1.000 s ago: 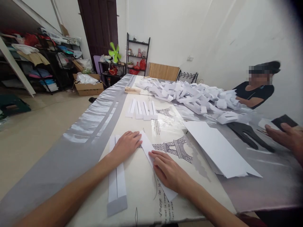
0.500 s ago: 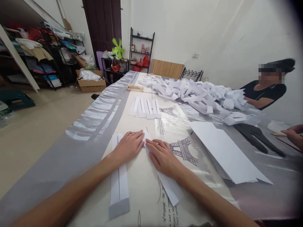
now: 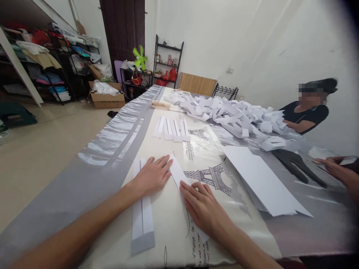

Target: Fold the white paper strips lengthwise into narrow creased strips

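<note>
A white folded paper strip (image 3: 179, 172) lies slantwise on the printed tablecloth. At its far end, my left hand (image 3: 155, 173) rests flat with fingers stretched out, the tips holding the strip down. My right hand (image 3: 202, 203) presses its extended fingers along the strip nearer to me and covers much of its lower part. Beneath my left wrist lies another folded paper piece (image 3: 143, 220) with a seam down its length and a band at its near end. Farther up, several similar folded pieces (image 3: 172, 129) lie side by side.
A large heap of cut white paper (image 3: 232, 112) spreads over the far right of the table. Large white sheets (image 3: 266, 179) lie right of my hands, beside dark fabric (image 3: 297, 166). A co-worker (image 3: 308, 108) sits beyond; another person's hand (image 3: 336, 168) reaches in at right.
My right hand has slid down along the paper strip toward me, away from my left hand, uncovering its middle. My left hand stays nearly in place. The hand at right reaches farther in.
</note>
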The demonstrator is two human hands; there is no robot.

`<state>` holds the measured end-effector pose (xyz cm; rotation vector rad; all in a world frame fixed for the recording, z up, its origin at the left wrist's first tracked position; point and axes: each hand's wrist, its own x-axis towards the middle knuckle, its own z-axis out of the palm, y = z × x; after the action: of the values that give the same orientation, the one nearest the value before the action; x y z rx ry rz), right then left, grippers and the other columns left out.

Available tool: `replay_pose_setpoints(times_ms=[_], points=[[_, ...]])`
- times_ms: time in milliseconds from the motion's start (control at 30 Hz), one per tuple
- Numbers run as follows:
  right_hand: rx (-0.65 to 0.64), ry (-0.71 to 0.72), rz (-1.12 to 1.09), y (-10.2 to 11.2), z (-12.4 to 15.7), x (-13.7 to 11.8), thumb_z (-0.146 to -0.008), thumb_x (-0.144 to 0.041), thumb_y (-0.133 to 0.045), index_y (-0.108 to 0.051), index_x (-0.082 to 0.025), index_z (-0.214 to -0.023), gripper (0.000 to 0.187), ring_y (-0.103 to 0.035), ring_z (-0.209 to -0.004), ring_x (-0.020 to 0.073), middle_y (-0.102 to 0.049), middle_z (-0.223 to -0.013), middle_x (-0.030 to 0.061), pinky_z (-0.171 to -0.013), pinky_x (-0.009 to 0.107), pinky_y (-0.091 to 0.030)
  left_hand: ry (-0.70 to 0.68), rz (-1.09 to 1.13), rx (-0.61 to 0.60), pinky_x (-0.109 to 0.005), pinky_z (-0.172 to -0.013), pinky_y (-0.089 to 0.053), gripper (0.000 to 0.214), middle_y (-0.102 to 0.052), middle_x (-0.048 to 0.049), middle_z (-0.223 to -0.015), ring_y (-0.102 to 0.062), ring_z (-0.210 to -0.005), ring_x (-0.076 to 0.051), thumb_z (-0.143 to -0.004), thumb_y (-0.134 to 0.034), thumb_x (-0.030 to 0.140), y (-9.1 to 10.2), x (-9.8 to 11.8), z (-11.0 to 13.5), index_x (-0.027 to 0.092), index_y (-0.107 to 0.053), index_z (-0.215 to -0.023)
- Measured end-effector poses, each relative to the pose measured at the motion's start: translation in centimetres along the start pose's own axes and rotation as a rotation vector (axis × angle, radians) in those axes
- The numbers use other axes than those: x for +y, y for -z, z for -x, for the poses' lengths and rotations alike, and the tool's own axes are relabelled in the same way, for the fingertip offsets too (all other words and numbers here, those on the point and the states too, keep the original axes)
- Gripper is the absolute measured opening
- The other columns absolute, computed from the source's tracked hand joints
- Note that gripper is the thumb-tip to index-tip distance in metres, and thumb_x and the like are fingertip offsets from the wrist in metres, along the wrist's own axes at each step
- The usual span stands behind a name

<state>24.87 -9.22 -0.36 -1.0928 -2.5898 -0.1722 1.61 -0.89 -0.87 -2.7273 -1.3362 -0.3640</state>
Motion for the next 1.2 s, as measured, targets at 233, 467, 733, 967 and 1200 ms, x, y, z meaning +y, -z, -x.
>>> replay_pose_setpoints(times_ms=[233, 467, 733, 967, 1200], points=[[-0.008, -0.109, -0.048, 0.7, 2.8, -2.2, -0.096, -0.006, -0.045, -0.066, -0.012, -0.114, 0.028, -0.06, -0.089, 0.0272, -0.07, -0.124, 0.0164, -0.074, 0.043, -0.054, -0.017, -0.003, 0.055, -0.045, -0.104, -0.037, 0.045, -0.049, -0.014, -0.154, -0.05, -0.136, -0.028, -0.109, -0.027, 0.035, 0.1, 0.2, -0.6, 0.016, -0.053, -0.139], [-0.202, -0.473, -0.351, 2.0, -3.8, 1.7, -0.086, -0.023, -0.071, -0.062, -0.021, -0.1, 0.017, -0.062, -0.095, 0.023, -0.064, -0.104, 0.0063, -0.08, 0.036, -0.052, -0.094, 0.052, 0.127, -0.046, -0.106, -0.04, 0.029, -0.073, -0.0113, -0.107, -0.062, -0.111, -0.028, -0.101, -0.046, 0.021, 1.1, -1.1, -0.8, 0.016, -0.069, -0.084], [-0.431, -0.435, -0.462, 1.9, -6.8, 7.2, -0.075, -0.015, -0.063, -0.062, -0.025, -0.104, 0.032, -0.061, -0.087, 0.0224, -0.062, -0.097, 0.0031, -0.07, 0.034, -0.048, -0.162, 0.426, 0.039, -0.04, -0.104, -0.044, 0.031, -0.066, -0.0069, -0.121, -0.058, -0.118, -0.025, -0.099, -0.058, 0.027, 0.7, -3.5, -0.4, 0.022, -0.058, -0.129], [-0.326, -0.426, -0.446, 1.3, -5.4, 6.6, -0.077, -0.01, -0.051, -0.051, -0.025, -0.094, 0.022, -0.055, -0.086, 0.0188, -0.057, -0.103, 0.0024, -0.073, 0.034, -0.045, -0.005, 0.568, -0.042, -0.035, -0.094, -0.045, 0.021, -0.06, -0.0033, -0.109, -0.053, -0.111, -0.024, -0.088, -0.072, 0.029, 1.4, -3.3, -0.2, 0.024, -0.063, -0.106], [-0.378, -0.278, -0.618, 2.6, -4.7, 6.6, -0.084, -0.019, -0.063, -0.055, -0.028, -0.121, 0.039, -0.058, -0.084, 0.0182, -0.063, -0.097, 0.0002, -0.075, 0.034, -0.049, -0.012, 0.654, -0.077, -0.032, -0.087, -0.045, 0.02, -0.063, -0.0013, -0.103, -0.058, -0.103, -0.022, -0.088, -0.069, 0.025, 2.2, -3.1, -0.2, 0.024, -0.06, -0.107]])
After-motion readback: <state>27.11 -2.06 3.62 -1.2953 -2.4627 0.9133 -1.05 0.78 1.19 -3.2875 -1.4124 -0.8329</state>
